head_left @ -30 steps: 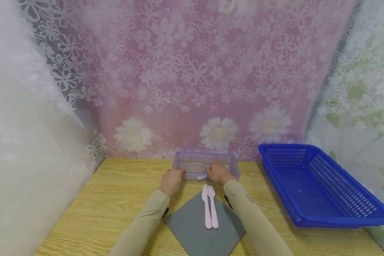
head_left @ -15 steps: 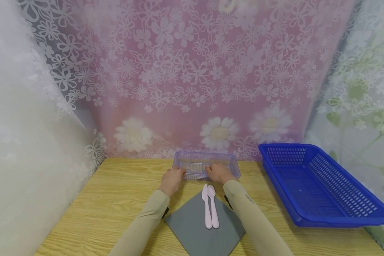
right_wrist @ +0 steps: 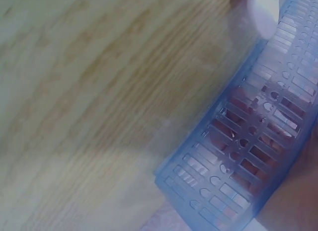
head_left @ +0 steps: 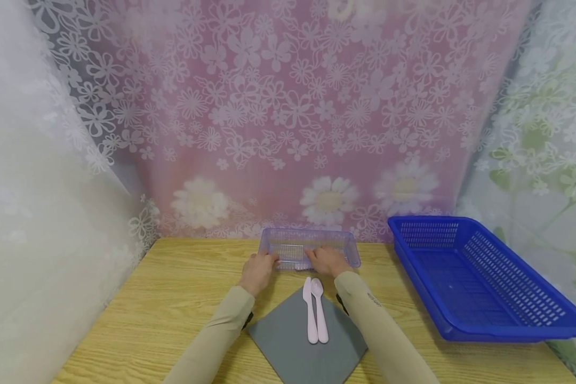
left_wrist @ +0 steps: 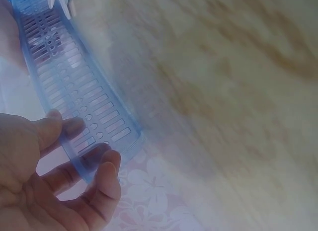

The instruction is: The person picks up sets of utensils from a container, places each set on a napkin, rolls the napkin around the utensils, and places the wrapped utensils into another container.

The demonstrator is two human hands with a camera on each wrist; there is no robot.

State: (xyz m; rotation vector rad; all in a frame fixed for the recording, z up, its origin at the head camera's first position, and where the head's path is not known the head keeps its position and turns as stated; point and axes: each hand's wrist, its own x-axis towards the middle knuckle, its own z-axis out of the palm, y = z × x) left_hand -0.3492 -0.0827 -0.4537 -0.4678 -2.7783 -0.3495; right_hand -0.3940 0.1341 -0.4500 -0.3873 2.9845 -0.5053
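Clear bluish rectangular slotted plastic basket [head_left: 309, 234] sits on wood-grain table [head_left: 182, 298], just beyond grey square mat [head_left: 285, 330]. Left hand [head_left: 259, 272] pinches its mat-side wall, fingers curled; right hand [head_left: 329, 261] fingers behind that wall, can't tell grip. Pale-pink plastic knife [head_left: 311, 317] and spoon [head_left: 321, 317] on mat.

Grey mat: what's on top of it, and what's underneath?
A pink knife and spoon lie side by side on the grey mat; anything beneath it is covered.

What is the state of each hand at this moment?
Left hand: holding the translucent basket by its edge.
Right hand: partly inside the basket; grip cannot be told.
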